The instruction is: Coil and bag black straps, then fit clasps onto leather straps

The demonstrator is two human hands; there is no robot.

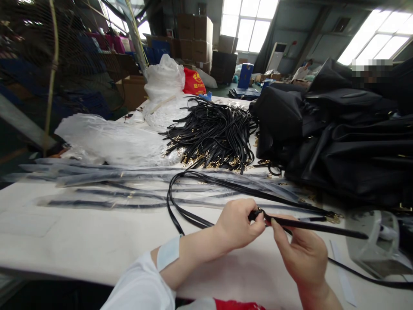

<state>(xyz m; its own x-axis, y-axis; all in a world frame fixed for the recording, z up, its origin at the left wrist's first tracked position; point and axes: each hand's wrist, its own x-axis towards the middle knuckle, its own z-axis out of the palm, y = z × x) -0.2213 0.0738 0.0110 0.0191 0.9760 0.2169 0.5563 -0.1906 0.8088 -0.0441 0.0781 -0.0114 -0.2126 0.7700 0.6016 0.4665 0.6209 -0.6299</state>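
A black strap (318, 227) runs through both my hands above the front of the table. My left hand (240, 224) is closed around a bunched part of it, thumb and forefinger pinched together. Close beside it on the right, my right hand (300, 249) grips the strap between thumb and fingers, and the strap's end sticks out to the right. Just behind my hands lie several long black straps (226, 183), looped at the left, with gold-coloured metal clasps at their right ends. What exactly sits between my fingertips is partly hidden.
Straps in clear plastic sleeves (106, 202) lie across the table (80, 241). Behind them is a heap of black straps with gold clasps (216, 133). Plastic bags (109, 137) lie at left, black bags (348, 142) at right. A clear plastic holder (371, 245) stands at the right edge.
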